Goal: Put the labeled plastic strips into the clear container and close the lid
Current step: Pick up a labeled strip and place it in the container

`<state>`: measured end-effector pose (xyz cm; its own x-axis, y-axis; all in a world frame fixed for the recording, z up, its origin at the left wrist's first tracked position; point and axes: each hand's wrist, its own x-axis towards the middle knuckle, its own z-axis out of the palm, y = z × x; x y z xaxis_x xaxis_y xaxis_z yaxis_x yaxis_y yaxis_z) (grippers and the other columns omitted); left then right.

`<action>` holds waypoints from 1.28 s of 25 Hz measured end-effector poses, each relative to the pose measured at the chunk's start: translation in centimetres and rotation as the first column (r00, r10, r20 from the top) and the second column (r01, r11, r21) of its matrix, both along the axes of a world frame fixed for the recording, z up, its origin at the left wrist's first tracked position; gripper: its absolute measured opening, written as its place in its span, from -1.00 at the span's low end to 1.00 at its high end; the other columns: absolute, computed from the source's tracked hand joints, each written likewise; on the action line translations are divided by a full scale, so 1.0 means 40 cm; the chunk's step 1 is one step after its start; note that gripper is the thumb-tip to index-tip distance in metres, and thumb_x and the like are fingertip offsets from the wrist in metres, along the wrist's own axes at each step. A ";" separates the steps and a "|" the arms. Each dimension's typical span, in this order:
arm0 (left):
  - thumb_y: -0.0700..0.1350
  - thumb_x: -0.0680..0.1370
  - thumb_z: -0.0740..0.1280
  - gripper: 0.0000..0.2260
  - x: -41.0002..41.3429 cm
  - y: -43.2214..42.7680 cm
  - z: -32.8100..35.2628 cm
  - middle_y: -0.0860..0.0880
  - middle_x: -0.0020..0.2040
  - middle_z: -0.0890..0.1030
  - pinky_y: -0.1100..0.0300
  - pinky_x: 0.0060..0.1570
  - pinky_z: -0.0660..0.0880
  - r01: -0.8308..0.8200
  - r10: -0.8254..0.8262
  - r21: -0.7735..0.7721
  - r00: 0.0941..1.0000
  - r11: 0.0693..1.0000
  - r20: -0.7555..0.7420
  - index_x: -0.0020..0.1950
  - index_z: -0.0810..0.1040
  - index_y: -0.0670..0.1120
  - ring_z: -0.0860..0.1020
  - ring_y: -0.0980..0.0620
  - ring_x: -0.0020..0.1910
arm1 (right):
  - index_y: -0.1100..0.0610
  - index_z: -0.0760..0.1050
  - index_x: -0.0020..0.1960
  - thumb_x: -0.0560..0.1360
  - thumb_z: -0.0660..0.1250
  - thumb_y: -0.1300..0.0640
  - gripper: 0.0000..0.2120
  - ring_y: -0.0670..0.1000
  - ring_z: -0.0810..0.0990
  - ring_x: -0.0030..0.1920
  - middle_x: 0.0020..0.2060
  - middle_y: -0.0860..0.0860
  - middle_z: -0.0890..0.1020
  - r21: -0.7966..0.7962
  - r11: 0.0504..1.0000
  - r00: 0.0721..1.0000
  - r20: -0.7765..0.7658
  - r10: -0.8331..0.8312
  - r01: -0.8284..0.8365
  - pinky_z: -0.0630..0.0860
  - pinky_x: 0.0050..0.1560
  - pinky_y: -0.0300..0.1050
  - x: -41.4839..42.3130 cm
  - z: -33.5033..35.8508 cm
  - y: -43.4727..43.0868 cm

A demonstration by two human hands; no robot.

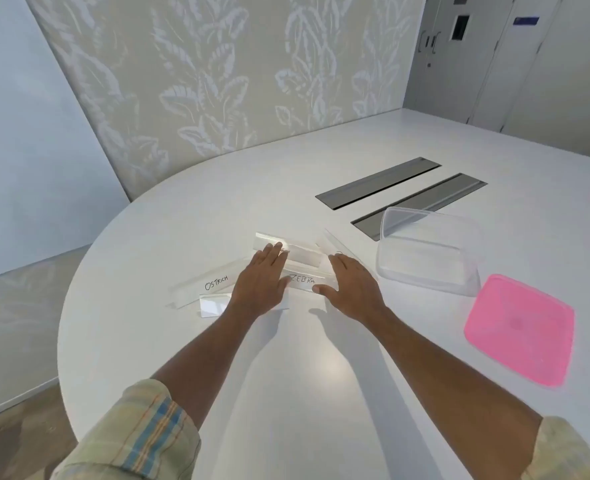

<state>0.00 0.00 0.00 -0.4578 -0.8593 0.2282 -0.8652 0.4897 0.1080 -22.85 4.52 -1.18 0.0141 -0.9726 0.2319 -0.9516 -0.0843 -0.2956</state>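
Several clear plastic strips lie in a loose pile on the white table. One strip reads OSTRICH [201,285], another reads ZEBRA [304,281], and a third strip [298,249] lies behind them. My left hand [264,282] rests flat, fingers apart, over the pile's middle. My right hand [350,289] hovers flat and open over the pile's right end, beside the ZEBRA strip. The clear container [428,251] stands open to the right of the strips. Its pink lid [520,329] lies flat on the table, nearer and further right.
Two grey cable hatches [378,183] [421,204] are set into the round white table [286,375] behind the container. A leaf-patterned wall panel stands beyond the table's far edge. Grey cabinet doors fill the top right corner.
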 end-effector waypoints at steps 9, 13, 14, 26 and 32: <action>-0.26 0.70 0.23 -0.54 0.026 -0.122 0.004 0.05 0.62 0.44 0.11 0.56 0.31 -0.001 -0.003 0.142 1.000 0.990 0.031 0.60 0.44 0.00 0.34 0.05 0.64 | 0.09 0.50 0.42 0.60 0.40 -0.08 -0.54 0.10 0.47 0.44 0.37 0.02 0.58 0.248 0.969 0.999 -0.033 -0.007 0.015 0.47 0.35 0.07 -0.011 -0.025 -0.074; -0.25 0.67 0.28 -0.50 0.037 -0.173 0.004 0.07 0.55 0.50 0.07 0.46 0.42 0.003 -0.029 0.267 0.995 0.964 0.093 0.58 0.46 0.09 0.47 -0.01 0.53 | 0.09 0.57 0.27 0.55 0.44 -0.02 -0.66 0.17 0.59 0.28 0.21 0.04 0.66 0.258 0.965 0.999 -0.042 -0.026 0.035 0.56 0.15 0.05 -0.010 -0.026 -0.106; -0.24 0.66 0.31 -0.49 0.037 -0.186 0.002 0.04 0.55 0.51 0.02 0.45 0.44 0.005 -0.041 0.294 0.992 0.956 0.116 0.59 0.45 0.10 0.46 -0.04 0.52 | 0.09 0.59 0.18 0.52 0.45 -0.02 -0.71 0.19 0.63 0.20 0.12 0.04 0.68 0.270 0.962 0.998 -0.053 -0.030 0.043 0.56 0.05 0.03 -0.010 -0.024 -0.113; -0.20 0.55 0.48 -0.38 0.026 -0.262 -0.025 -0.07 0.50 0.53 -0.06 0.42 0.48 0.043 -0.121 0.379 0.975 0.924 0.184 0.59 0.46 0.10 0.50 -0.14 0.48 | 0.09 0.60 -0.04 0.42 0.51 0.06 -0.82 0.18 0.65 0.00 -0.10 0.04 0.70 0.283 0.955 0.995 0.003 -0.095 0.090 0.39 -0.19 -0.06 0.004 -0.027 -0.131; -0.27 0.52 0.45 -0.45 0.023 -0.251 -0.011 -0.06 0.39 0.65 0.00 0.32 0.54 0.067 -0.117 0.314 0.983 0.947 0.140 0.49 0.58 0.06 0.59 -0.13 0.39 | 0.01 0.65 0.14 0.44 0.50 0.08 -0.73 0.15 0.64 0.11 0.02 0.03 0.71 0.231 0.965 0.989 0.053 -0.138 0.122 0.54 0.00 -0.02 0.007 -0.021 -0.106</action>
